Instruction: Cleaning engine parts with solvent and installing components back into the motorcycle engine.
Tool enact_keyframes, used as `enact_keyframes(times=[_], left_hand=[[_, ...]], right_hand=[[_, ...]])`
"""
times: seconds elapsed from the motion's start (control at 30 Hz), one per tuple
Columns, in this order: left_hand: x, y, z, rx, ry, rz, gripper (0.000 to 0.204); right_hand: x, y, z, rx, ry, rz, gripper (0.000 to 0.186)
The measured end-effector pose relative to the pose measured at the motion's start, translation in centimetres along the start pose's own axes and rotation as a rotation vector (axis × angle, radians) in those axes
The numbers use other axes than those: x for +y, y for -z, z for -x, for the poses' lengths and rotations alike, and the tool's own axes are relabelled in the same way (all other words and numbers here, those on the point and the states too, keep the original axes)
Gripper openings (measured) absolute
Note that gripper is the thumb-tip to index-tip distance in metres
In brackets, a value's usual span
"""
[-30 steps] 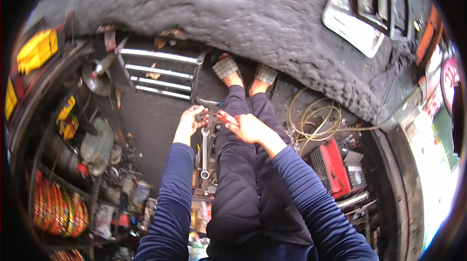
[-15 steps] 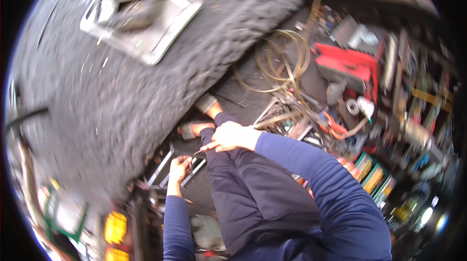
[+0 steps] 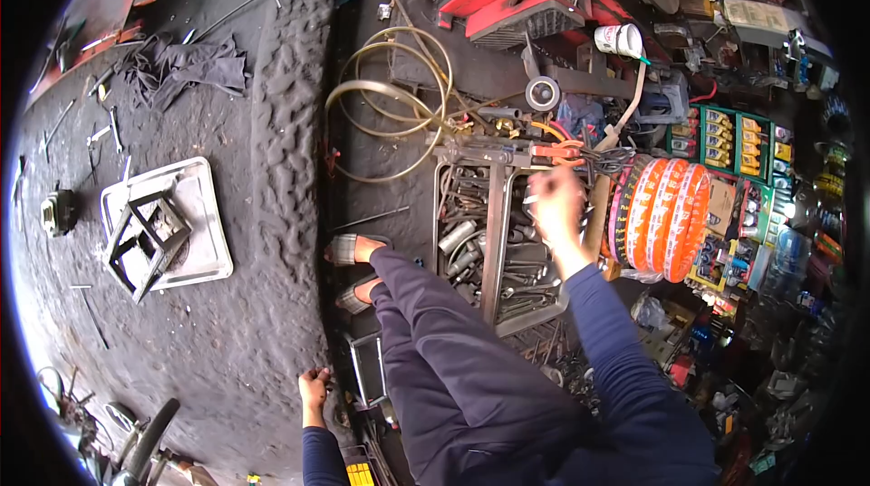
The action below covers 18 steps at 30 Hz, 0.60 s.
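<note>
My right hand (image 3: 557, 202) reaches over the right side of a metal tool tray (image 3: 496, 241). Motion smears its fingers, so its grip cannot be read. Just beyond that hand lie orange-handled pliers (image 3: 560, 153). Sockets and wrenches (image 3: 518, 283) fill the tray's compartments. Low in the view, my left hand (image 3: 314, 387) hangs near the edge of the dark ground, its fingers curled in. Whatever those fingers hold, if anything, is too small to make out.
Left lies a metal tray (image 3: 223, 255) bearing a dark angular frame part (image 3: 165, 230). A clear hose (image 3: 441, 115) coils ahead, near a red toolbox (image 3: 517, 1). Orange ring-shaped rolls (image 3: 669, 219) stand right of the tool tray. A dark cloth (image 3: 186, 69) and loose tools lie at the far left.
My hands have moved apart from in front of my legs, where they met at a thin tool. The right went over the tool tray; the left dropped lower. The view has turned right.
</note>
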<state>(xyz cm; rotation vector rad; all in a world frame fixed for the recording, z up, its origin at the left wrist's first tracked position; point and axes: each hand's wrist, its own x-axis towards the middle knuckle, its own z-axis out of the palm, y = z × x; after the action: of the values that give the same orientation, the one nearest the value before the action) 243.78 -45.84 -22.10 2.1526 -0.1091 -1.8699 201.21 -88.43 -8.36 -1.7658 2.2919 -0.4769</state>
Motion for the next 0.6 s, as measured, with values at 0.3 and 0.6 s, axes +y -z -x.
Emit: enact_keyframes(times=[0.3,0.6], left_hand=[[-1.4,-1.3,-0.4,-0.003,-0.029,0.19,0.015],[-14.2,-2.7,3.6,0.075,0.02,0.213,0.011]], right_hand=[[10.3,4.5,-9.7,0.093,0.139,0.523,0.029],[11.2,5.5,-14.9,-0.191,0.002,0.773,0.023]])
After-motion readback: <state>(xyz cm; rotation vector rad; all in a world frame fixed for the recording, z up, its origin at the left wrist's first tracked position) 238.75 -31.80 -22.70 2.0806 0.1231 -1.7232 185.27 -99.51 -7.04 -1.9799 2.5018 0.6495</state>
